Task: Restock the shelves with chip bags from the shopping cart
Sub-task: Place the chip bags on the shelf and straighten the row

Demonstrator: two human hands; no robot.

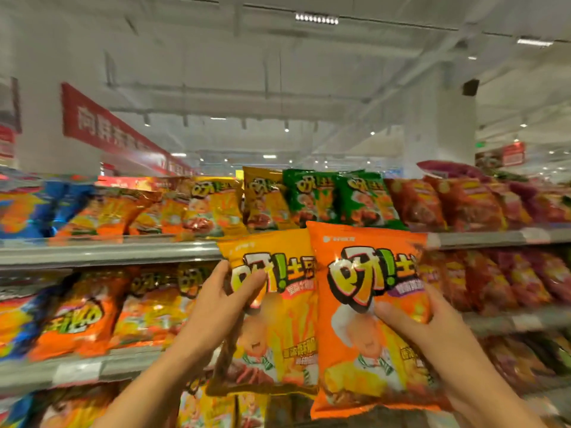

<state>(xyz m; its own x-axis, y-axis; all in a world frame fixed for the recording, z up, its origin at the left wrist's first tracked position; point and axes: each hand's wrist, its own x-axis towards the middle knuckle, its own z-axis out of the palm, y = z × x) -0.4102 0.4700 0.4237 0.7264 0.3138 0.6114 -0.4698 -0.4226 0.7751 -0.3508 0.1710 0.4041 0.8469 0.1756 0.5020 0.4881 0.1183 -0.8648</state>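
Note:
My left hand grips the left edge of a yellow chip bag, thumb across its front. My right hand grips an orange chip bag by its right side, thumb pressed on the front. Both bags are held upright, side by side, the orange one overlapping the yellow one, in front of the shelves. Their tops reach the edge of the upper shelf. The shopping cart is out of view.
The upper shelf carries rows of yellow bags, green bags and red bags. A lower shelf holds orange bags on the left and red bags on the right. A red banner hangs upper left.

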